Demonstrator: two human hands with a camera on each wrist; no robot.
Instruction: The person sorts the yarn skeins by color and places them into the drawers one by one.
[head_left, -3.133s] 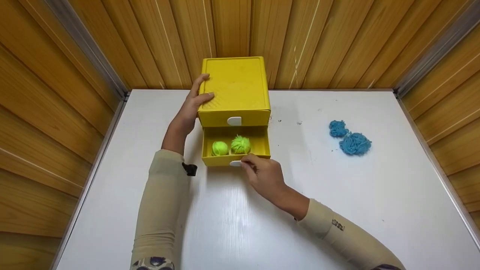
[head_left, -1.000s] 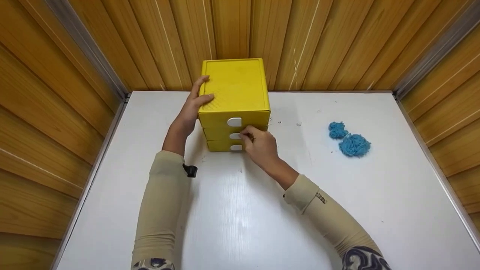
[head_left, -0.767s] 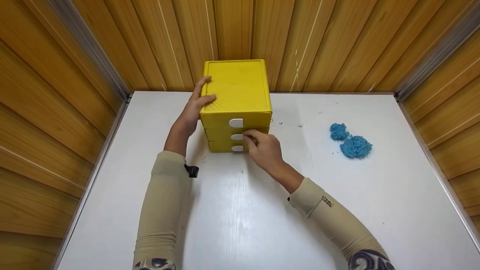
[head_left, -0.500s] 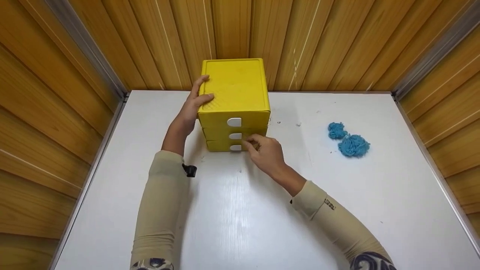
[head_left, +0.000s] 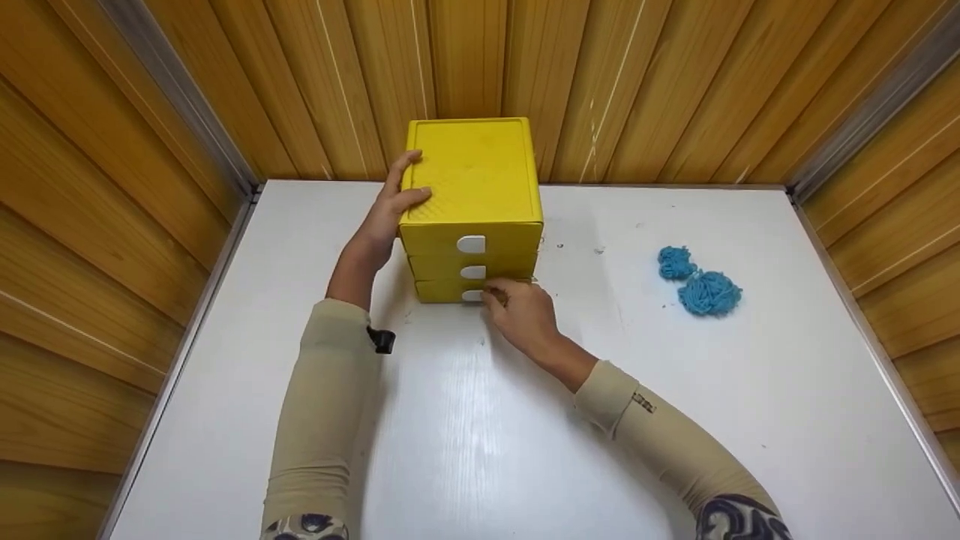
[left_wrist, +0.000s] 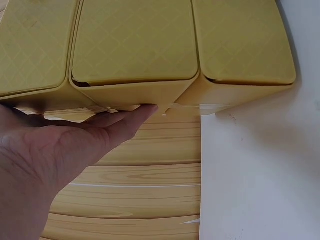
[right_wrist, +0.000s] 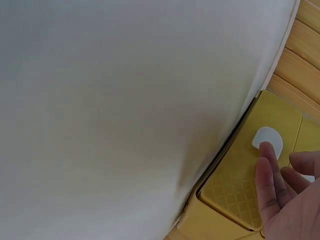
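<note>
A yellow cabinet (head_left: 472, 172) with three stacked drawers stands on the table, all its drawers closed. Each drawer front carries a white tab handle. My left hand (head_left: 386, 214) rests against the cabinet's left side, with thumb and a fingertip on the top edge; in the left wrist view its fingers (left_wrist: 130, 122) stretch along that side. My right hand (head_left: 521, 315) is at the bottom drawer, fingertips right at its tab (head_left: 471, 295). In the right wrist view a fingertip touches the edge of this tab (right_wrist: 268, 140), while the other fingers are spread apart.
Two balls of blue yarn, a small one (head_left: 676, 262) and a larger one (head_left: 710, 293), lie at the right of the white table (head_left: 450, 450). Slatted wooden walls (head_left: 465, 60) rise behind the cabinet and at both sides.
The middle drawer, earlier pulled out with two green yarn balls inside, is now pushed in. My right hand has moved down from the middle tab to the bottom one. My left hand has stayed.
</note>
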